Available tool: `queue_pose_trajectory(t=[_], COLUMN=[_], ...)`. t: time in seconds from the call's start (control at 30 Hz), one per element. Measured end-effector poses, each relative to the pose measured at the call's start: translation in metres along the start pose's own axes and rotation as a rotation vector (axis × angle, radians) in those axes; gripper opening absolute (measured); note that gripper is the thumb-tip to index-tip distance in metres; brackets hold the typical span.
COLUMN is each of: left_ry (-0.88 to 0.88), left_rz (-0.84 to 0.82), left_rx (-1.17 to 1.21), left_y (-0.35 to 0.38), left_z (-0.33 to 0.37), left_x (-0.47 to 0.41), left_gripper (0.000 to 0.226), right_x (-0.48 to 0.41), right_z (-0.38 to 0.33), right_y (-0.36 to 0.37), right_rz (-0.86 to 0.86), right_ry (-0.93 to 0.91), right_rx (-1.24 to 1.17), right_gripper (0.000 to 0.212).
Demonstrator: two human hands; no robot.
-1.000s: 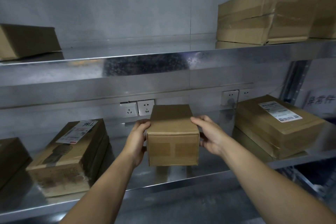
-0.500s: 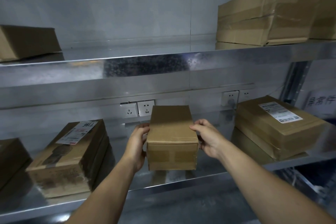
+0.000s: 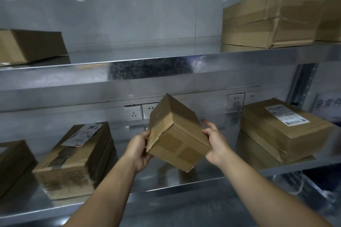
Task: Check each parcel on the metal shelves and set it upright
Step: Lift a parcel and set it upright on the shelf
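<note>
Over the lower shelf: a small plain brown cardboard box [image 3: 177, 132] is held clear of the shiny metal lower shelf [image 3: 166, 188]. It is tilted, with one corner pointing down and its taped end facing the camera.
Left hand: the left hand [image 3: 138, 150] grips the box's lower left edge, its fingers [image 3: 145, 133] clamped round that corner.
Right hand: the right hand [image 3: 215, 143] holds the box's right side. Its fingers seem to wrap behind the box, though most are hidden.
Lower shelf, left: a flat brown labelled parcel [image 3: 77, 158] lies with its white label facing up. A dark brown box [image 3: 13, 162] is cut off at the frame edge.
Lower shelf, right: a wide brown parcel with a white shipping label [image 3: 284, 131] lies on another flat box.
Upper shelf: the metal upper shelf [image 3: 147, 72] carries a large creased cardboard carton [image 3: 273, 16] at the right and a low brown box [image 3: 31, 46] at the left.
Back wall: white wall sockets [image 3: 133, 114] sit just behind the held box.
</note>
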State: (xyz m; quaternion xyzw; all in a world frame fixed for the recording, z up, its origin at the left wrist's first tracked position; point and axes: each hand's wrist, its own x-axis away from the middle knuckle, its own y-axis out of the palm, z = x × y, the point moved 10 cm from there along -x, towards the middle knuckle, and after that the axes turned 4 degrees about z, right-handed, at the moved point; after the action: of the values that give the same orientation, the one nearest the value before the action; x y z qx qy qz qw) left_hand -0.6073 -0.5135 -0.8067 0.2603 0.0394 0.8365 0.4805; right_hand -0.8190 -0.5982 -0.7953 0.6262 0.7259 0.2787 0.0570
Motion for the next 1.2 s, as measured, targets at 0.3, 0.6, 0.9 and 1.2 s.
queue_pose_trajectory(t=[0.3, 0.6, 0.9, 1.2], left_ry=[-0.04, 0.033, 0.061, 0.079], left_rz=[-0.15, -0.155, -0.137, -0.137], left_rx=[0.051, -0.179, -0.355, -0.355], left_y=[0.013, 0.014, 0.014, 0.015], left_z=[0.004, 0.01, 0.013, 0.01], left_x=[0.004, 0.013, 0.015, 0.018], left_gripper=[0.039, 0.043, 0.041, 0.036], right_x=[0.007, 0.009, 0.016, 0.015], right_z=[0.014, 0.015, 0.026, 0.03], right_y=[-0.002, 0.001, 0.009, 0.005], right_rz=[-0.035, -0.066, -0.116, -0.114], right_ry=[0.015, 0.068, 0.154, 0.173], right_rx=[0.111, 0.548, 0.5, 0.467], right_gripper=[0.035, 0.062, 0.054, 0.051])
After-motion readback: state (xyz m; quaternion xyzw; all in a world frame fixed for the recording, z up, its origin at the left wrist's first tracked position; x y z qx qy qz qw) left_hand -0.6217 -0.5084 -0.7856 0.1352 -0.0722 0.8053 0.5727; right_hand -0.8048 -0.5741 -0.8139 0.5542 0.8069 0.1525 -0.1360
